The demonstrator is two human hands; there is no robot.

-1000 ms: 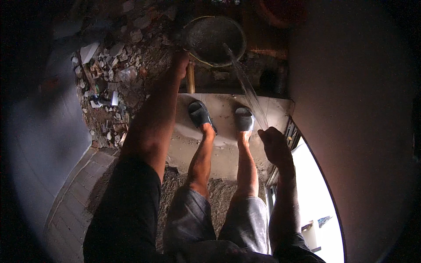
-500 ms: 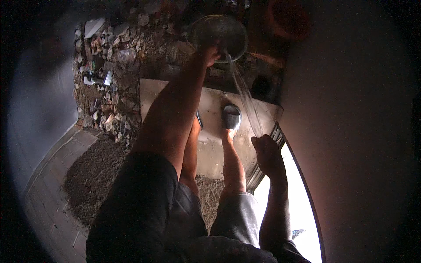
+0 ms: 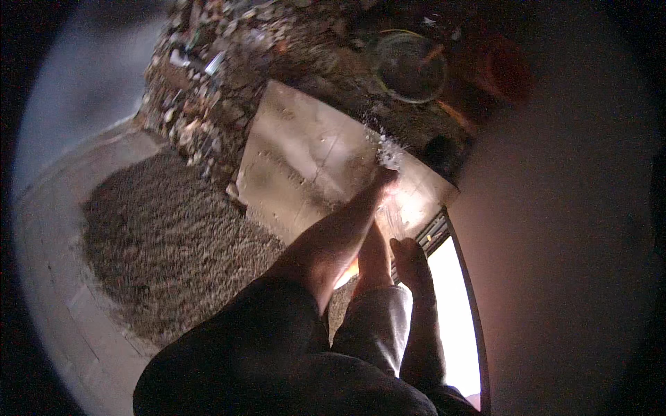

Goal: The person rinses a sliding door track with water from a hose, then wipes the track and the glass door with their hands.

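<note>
Over the right part of the pale slab, a thin stream of water is running from the right hand toward the left hand, its long axis pointing away from the person. It is looking clear, scattering into whitish splashes near the slab's far edge. The right fingers are curling inward, their contents hidden; the left fingers' state cannot be told.

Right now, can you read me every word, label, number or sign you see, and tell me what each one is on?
There are none I can read.
The pale slab by the left hand shows no lettering.
The round bucket is too dark and blurred to tell.
The white scrap on the rubble is too small and blurred to tell.
</note>
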